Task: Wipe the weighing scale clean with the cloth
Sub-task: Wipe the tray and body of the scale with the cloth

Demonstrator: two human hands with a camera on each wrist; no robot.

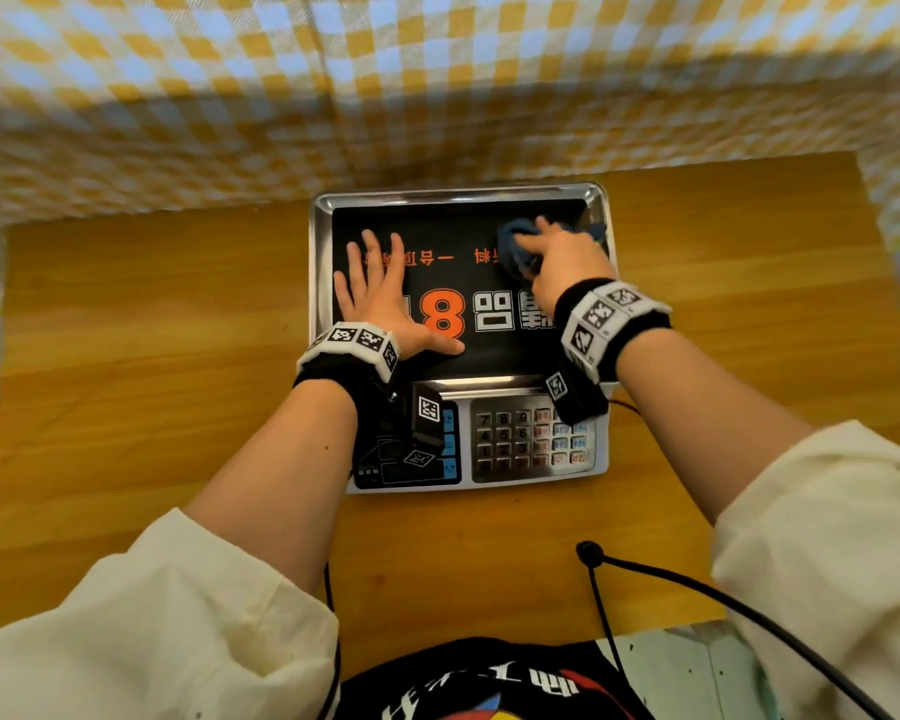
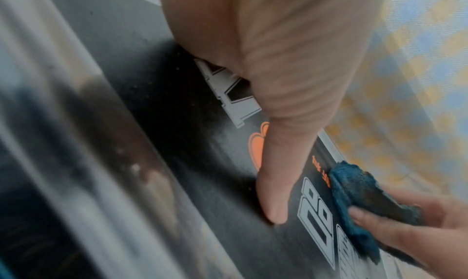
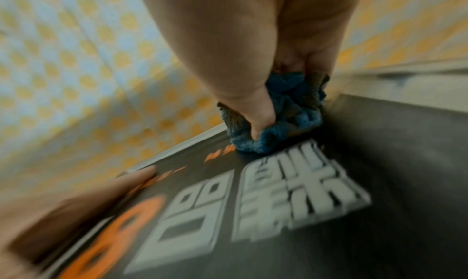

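A weighing scale (image 1: pixel 328 210) with a steel pan sits mid-table; a black printed sheet (image 1: pixel 463 236) with orange and white characters lines the pan. My left hand (image 1: pixel 380 293) lies flat on the sheet's left part, fingers spread and straight; its thumb (image 2: pixel 273 193) presses the black surface. My right hand (image 1: pixel 557 257) grips a bunched blue cloth (image 1: pixel 515 241) against the pan's far right area. In the right wrist view the thumb digs into the cloth (image 3: pixel 281 127), which touches the sheet. The cloth (image 2: pixel 354 193) also shows in the left wrist view, held by my right hand's fingers (image 2: pixel 395 223).
The scale's keypad (image 1: pixel 531 439) and display panel (image 1: pixel 411 470) face me on the wooden table (image 1: pixel 152 356). A yellow and blue checked fabric (image 1: pixel 230 96) hangs behind the table. A black cable (image 1: pixel 723 600) runs across the table's near right part.
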